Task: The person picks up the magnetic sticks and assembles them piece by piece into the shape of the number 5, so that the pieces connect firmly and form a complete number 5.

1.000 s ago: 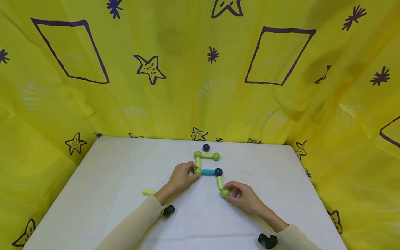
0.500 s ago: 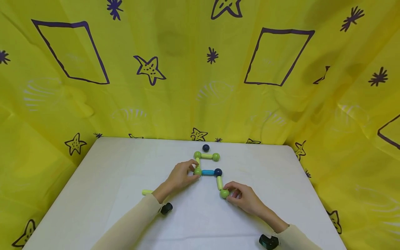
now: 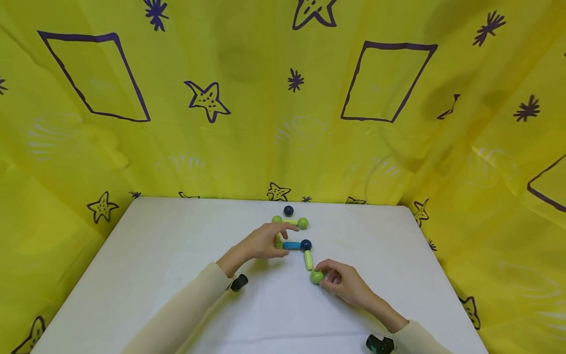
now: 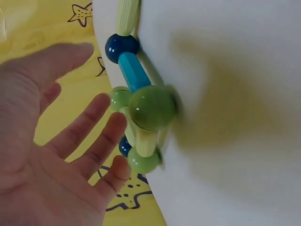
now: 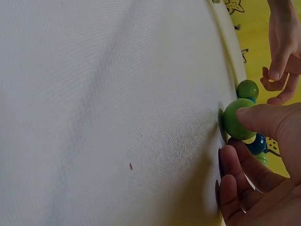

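A chain of magnetic sticks and balls lies on the white table [image 3: 155, 275]. My right hand [image 3: 329, 279] pinches the green ball [image 3: 316, 277] [image 5: 239, 118] at the chain's near end, thumb on top. From it a pale stick [image 3: 308, 259] runs up to a dark blue ball [image 3: 306, 244], then a blue stick [image 3: 292, 245] [image 4: 133, 71] runs left to a corner green ball [image 4: 151, 107]. My left hand [image 3: 271, 242] [image 4: 70, 136] hovers over that corner with straight, spread fingers and holds nothing. Behind it lies a pale stick [image 3: 290, 221] with a green ball [image 3: 302, 223] at each end.
A loose dark blue ball [image 3: 288, 211] sits near the table's far edge. Yellow cloth [image 3: 283, 123] with purple stars and shapes walls the table at the back and on both sides. Black wrist cameras [image 3: 239, 282] sit on both sleeves.
My left hand has let go of the corner green ball, opened its fingers and lifted a little above it. The right hand keeps its pinch on the end ball.
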A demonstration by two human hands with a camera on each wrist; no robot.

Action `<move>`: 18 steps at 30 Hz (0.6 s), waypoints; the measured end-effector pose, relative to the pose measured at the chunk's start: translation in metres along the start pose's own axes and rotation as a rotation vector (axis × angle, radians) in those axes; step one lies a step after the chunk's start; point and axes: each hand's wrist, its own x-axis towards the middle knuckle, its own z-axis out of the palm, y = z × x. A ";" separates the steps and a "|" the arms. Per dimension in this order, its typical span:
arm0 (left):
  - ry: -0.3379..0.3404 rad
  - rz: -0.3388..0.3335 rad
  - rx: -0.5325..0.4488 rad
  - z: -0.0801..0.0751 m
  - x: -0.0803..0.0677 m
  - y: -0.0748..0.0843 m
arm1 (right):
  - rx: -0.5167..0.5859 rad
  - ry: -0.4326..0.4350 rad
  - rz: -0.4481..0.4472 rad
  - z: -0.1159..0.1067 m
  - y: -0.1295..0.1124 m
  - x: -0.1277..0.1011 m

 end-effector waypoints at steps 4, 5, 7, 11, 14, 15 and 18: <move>-0.089 -0.022 0.047 0.001 0.007 0.009 | 0.011 0.002 -0.012 0.000 0.000 -0.002; -0.103 -0.024 0.062 0.002 0.009 0.011 | 0.017 0.004 -0.021 0.000 0.000 -0.003; -0.134 -0.021 0.077 0.004 0.014 0.015 | 0.029 0.009 -0.038 0.001 0.000 -0.003; -0.180 0.002 0.094 0.012 0.023 0.021 | 0.038 0.023 -0.059 0.002 0.000 -0.004; -0.198 0.014 0.091 0.019 0.028 0.024 | 0.032 0.028 -0.057 0.003 0.001 -0.004; -0.198 0.018 0.088 0.022 0.029 0.024 | 0.029 0.029 -0.058 0.003 0.001 -0.004; -0.194 0.030 0.084 0.030 0.032 0.024 | 0.028 0.028 -0.051 0.003 0.002 -0.004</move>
